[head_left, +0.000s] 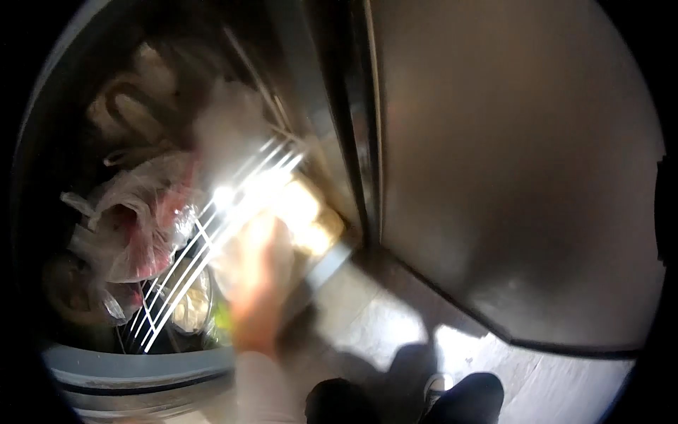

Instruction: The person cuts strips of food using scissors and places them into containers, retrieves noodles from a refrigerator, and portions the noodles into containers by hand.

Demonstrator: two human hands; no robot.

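Observation:
My left hand (258,283) reaches up from the bottom over a white wire rack (185,286) in a dark, cabinet-like interior. Motion and glare smear its fingers, so their grip is unclear. A pale, whitish shape lies around the hand, too blurred to name. Just beyond the fingers, to the right, sit pale yellowish rounded items (314,222), partly washed out by bright light. Left of the rack is a crumpled clear plastic bag (138,219) with pink and red in it. My right hand is out of view.
More bagged items (134,106) lie deeper inside, at upper left. Below the rack are a clear bag with pale contents (191,307) and something green (223,318). A large dark panel (508,177) stands at right. Dark shoes (470,399) are on the grey floor (544,381).

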